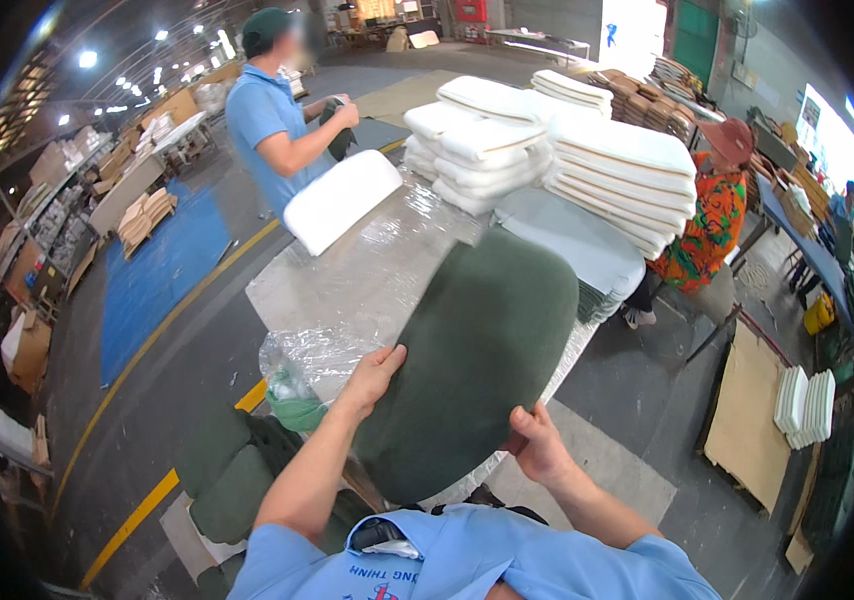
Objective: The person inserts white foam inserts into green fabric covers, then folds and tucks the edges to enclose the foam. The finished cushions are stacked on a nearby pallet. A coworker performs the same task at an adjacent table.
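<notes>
Between my hands is a dark green seat cushion (477,360), rounded at its corners and tilted over the near end of the table. My left hand (377,380) grips its left edge, thumb on top. At the lower right edge, my right hand (539,440) is closed on it too, fingers mostly beneath. Just beyond the cushion lies a stack of grey-green covered pads (577,240). The table (317,290) has clear plastic film over its top.
White foam pads (617,170) are piled at the table's far side; a single white pad (342,200) lies left. A person in blue (277,130) handles a dark cover there. Another person (712,215) sits right. Green cushions (232,490) and a plastic bag (292,385) are at my left.
</notes>
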`<state>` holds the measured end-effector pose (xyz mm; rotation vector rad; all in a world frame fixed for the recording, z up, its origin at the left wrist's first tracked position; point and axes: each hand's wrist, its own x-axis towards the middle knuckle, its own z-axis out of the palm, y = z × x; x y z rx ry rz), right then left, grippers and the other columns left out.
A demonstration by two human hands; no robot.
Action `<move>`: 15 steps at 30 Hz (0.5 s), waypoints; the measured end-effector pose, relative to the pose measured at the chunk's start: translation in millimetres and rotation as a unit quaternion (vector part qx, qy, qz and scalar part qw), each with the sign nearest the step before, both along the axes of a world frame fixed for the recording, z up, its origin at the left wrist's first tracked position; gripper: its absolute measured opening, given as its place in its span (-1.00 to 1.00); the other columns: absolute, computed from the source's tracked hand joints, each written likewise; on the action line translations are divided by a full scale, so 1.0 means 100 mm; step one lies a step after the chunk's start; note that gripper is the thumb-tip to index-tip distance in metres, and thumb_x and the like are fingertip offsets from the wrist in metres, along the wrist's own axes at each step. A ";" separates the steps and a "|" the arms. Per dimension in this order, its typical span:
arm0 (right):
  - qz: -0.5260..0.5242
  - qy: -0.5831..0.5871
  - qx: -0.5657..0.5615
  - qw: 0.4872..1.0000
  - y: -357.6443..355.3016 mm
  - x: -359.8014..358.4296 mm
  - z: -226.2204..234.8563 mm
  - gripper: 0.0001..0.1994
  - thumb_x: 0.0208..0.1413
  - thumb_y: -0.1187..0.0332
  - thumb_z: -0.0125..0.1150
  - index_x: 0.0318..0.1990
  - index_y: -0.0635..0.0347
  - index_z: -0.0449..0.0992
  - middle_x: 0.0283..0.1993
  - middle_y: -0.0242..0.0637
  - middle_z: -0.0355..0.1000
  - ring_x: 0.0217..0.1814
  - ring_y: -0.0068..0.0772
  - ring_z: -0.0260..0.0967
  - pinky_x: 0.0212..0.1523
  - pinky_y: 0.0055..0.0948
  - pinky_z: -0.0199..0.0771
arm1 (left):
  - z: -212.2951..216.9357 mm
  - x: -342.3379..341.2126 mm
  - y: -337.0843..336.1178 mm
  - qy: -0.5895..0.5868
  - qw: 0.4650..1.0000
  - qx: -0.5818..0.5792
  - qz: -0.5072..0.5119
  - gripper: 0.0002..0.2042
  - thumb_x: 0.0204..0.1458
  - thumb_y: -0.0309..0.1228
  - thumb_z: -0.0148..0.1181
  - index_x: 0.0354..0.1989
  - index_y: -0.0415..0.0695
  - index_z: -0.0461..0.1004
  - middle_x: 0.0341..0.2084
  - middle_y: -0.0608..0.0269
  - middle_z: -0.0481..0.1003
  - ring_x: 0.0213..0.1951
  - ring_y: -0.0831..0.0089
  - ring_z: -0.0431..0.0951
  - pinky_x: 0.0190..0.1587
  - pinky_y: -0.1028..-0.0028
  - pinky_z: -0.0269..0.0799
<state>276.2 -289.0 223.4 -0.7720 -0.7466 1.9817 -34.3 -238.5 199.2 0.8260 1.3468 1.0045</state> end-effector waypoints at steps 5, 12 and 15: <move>0.116 -0.117 -0.066 0.984 -0.23 0.39 -0.25 -0.24 0.25 0.00 0.42 0.43 0.23 0.25 0.27 -0.17 0.46 0.16 -0.23 0.53 0.16 -0.18 0.57 | -0.61 0.02 -0.17 0.185 0.959 -0.059 -0.208 -0.59 0.44 -0.10 0.06 0.10 -0.18 0.63 -0.15 0.28 0.69 -0.12 0.50 0.61 -0.01 0.36 0.53; 0.264 -0.148 -0.095 0.948 -0.60 0.53 -0.80 -0.41 0.33 0.01 0.35 0.28 0.29 0.42 0.16 -0.24 0.50 0.06 -0.44 0.47 0.02 -0.35 0.51 | -1.27 0.19 -0.58 0.461 0.804 -0.002 -0.376 -0.59 0.40 -0.08 0.02 0.10 -0.12 0.61 -0.10 -0.08 0.67 -0.06 -0.07 0.65 0.05 0.09 0.52; 0.431 -0.254 0.099 0.860 -0.25 0.68 -0.28 -0.65 0.39 0.10 0.29 0.05 0.22 0.61 -0.08 -0.31 0.59 -0.05 -0.53 0.48 -0.03 -0.43 0.50 | -1.40 0.19 -0.73 0.471 0.823 -0.008 -0.317 -0.62 0.38 -0.11 0.01 0.01 -0.13 0.62 -0.09 -0.16 0.62 0.00 -0.21 0.59 0.06 -0.02 0.48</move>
